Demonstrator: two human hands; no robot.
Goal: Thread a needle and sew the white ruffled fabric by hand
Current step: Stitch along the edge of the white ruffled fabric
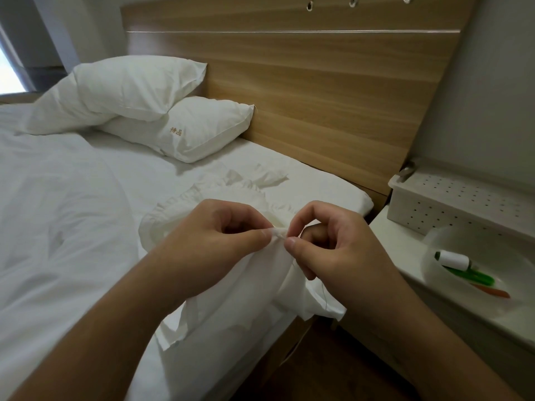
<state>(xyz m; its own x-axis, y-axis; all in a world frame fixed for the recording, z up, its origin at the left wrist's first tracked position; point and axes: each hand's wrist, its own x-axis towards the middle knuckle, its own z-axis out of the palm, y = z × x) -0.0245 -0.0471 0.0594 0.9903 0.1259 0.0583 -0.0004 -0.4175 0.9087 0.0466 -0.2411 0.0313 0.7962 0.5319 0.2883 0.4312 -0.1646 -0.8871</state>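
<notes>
Bare forearms, seemingly sleeveless; left hand (214,241), right hand (333,250) ringless

Gold embroidered characters, illegible, on pillow (185,131)

Fabric (231,285) on bed (58,227) edge; pillows (179,131) behind against headboard (318,96); bowl (451,241) on tabletop (405,250) right, box (434,204) behind it

Left hand (214,241), right hand (327,250) raised together, fingers curled, thumb-forefinger pinching, tips nearly touching.
</notes>
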